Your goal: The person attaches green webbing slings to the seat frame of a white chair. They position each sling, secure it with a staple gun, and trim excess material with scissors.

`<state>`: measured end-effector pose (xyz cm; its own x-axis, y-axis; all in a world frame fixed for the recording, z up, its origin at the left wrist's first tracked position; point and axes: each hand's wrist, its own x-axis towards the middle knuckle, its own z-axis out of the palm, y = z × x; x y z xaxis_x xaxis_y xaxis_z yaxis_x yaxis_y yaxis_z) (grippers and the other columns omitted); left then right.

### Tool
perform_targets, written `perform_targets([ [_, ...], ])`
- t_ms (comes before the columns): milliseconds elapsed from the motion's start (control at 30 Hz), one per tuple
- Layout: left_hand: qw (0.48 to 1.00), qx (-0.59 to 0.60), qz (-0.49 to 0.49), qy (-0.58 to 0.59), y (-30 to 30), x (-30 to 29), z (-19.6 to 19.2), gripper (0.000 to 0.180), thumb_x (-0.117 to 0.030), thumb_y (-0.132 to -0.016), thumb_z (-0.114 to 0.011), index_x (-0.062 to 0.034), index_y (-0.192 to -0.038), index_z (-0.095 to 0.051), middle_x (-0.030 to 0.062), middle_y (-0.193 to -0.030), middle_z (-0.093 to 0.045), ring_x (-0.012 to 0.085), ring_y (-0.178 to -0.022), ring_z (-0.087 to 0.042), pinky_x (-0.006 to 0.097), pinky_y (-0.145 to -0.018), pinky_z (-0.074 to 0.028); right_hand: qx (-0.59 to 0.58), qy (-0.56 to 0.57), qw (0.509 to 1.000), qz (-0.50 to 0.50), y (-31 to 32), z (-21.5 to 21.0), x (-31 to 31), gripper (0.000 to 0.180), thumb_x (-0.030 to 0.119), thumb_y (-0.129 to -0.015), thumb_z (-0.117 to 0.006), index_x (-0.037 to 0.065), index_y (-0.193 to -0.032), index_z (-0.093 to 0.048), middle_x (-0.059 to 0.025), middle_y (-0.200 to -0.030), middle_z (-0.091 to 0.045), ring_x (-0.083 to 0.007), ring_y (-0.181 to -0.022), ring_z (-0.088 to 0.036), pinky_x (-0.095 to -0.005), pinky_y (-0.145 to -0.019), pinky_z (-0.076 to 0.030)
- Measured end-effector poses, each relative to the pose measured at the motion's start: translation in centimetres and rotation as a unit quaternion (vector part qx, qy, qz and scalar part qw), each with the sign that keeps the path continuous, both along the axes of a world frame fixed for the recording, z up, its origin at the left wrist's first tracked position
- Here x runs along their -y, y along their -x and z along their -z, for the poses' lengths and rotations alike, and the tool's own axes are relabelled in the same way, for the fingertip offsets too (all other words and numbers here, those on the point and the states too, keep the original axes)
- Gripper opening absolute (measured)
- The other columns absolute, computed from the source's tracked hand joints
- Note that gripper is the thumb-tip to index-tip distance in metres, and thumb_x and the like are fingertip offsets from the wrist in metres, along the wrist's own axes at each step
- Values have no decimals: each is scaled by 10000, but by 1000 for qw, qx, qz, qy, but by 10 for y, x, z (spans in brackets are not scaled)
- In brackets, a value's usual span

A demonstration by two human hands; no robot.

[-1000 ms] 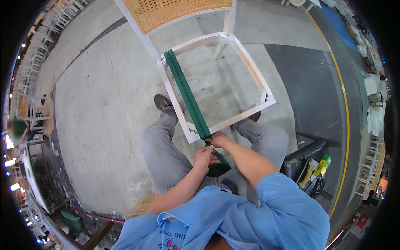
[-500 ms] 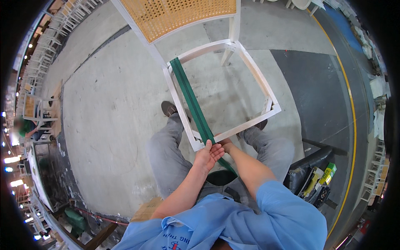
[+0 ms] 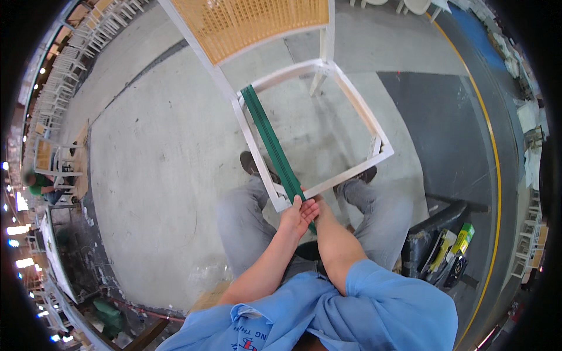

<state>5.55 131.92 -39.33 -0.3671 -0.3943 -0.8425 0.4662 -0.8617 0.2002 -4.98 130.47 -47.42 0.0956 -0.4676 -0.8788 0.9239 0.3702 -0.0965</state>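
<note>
Green webbing strap (image 3: 273, 143) runs across my white chair's seat frame (image 3: 357, 108), back rail to front. My left hand (image 3: 295, 215) and right hand (image 3: 310, 209) pinch its near end together at the front rail, between my knees. Cane backrest (image 3: 252, 23) beyond.
</note>
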Motion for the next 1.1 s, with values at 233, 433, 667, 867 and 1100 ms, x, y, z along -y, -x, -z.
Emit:
perform_targets([
  [233,997,33,16,-74,-16,10,-16,297,-289,-1079,-569,-21,-1201,-611,117,-1039,-684,269,-933,-703,440,-854,-616,-25,-57,998,10,-13,63,14,193,163,-976,-427,62,-882,-561,-83,-688,-535,-217,-552,-529,-380,-477,-443],
  [433,976,192,104,25,-96,37,-48,283,-115,-1042,-564,-2,-1300,-587,102,-1020,-667,250,-836,-678,407,-777,-603,-40,-121,991,34,-7,113,26,166,90,-949,-390,48,-876,-533,-95,-670,-501,-230,-519,-499,-384,-437,-394],
  [667,973,229,-23,-35,-74,112,90,229,-180,-1053,-532,-34,-1175,-659,125,-1027,-703,232,-911,-681,358,-787,-562,-19,-239,970,39,-8,151,61,135,85,-954,-409,56,-896,-527,-72,-543,-375,-246,-377,-352,-409,-366,-302],
  [867,955,190,217,66,-57,112,153,412,-410,-1036,-620,-3,-1087,-665,165,-1095,-723,277,-960,-704,387,-918,-552,-69,-270,959,-46,-19,195,72,246,199,-1015,-468,64,-829,-555,-84,-514,-414,-267,-353,-355,-438,-364,-321],
  [1100,716,336,603,104,-5,137,161,875,-703,-925,-622,103,-1265,-635,198,-1114,-733,312,-1025,-689,372,-975,-498,-130,-207,969,-46,-10,254,70,292,267,-1049,-504,90,-823,-554,-59,-559,-472,-254,-383,-400,-438,-379,-337],
])
